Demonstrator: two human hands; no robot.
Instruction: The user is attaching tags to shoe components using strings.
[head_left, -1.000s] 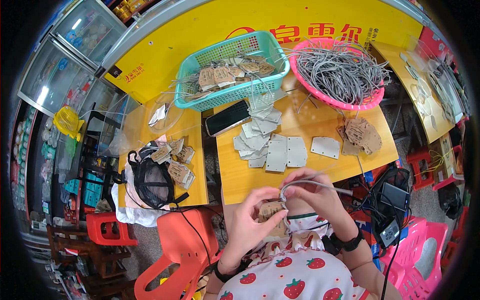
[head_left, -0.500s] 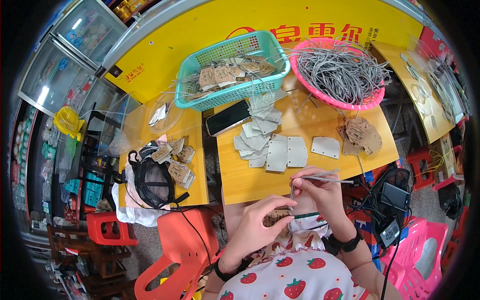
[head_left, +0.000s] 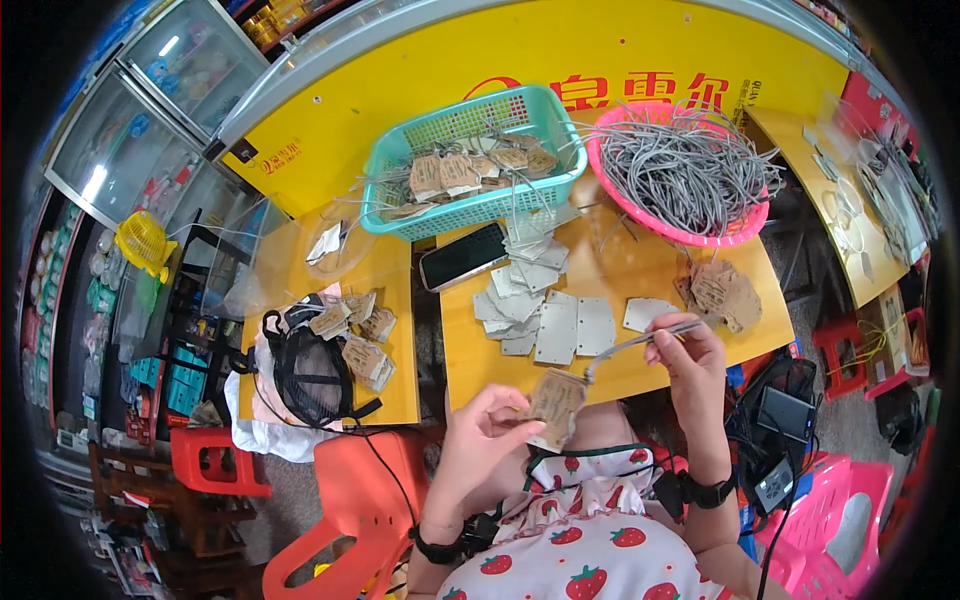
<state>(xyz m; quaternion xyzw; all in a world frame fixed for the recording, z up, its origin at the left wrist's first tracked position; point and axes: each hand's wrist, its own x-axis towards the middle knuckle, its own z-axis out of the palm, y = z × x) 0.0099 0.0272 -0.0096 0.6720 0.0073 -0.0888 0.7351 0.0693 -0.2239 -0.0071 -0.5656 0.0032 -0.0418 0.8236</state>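
Between its thumb and fingers, my left hand (head_left: 482,432) grips a brown cardboard tag (head_left: 556,402) with printing on it, above my lap at the table's near edge. A grey cord (head_left: 622,347) is fastened at the tag's top corner. My right hand (head_left: 692,368) pinches the cord's other end, stretching it up to the right. Pale blank tags (head_left: 596,327) lie in a spread pile beyond my hands, with one lone pale tag (head_left: 640,312) partly behind my right fingers. A stack of brown tags (head_left: 728,296) sits to the right of it.
A teal basket (head_left: 400,225) of corded tags and a pink basket (head_left: 700,238) of grey cords stand at the back. Next to the teal one lies a black phone (head_left: 462,256). Corded tags (head_left: 366,360) and a black mesh bag (head_left: 310,368) occupy the left table.
My hands have drawn apart, the right one up and to the right with the cord. The tag has risen from my lap into plain sight, and the cord is now pulled out.
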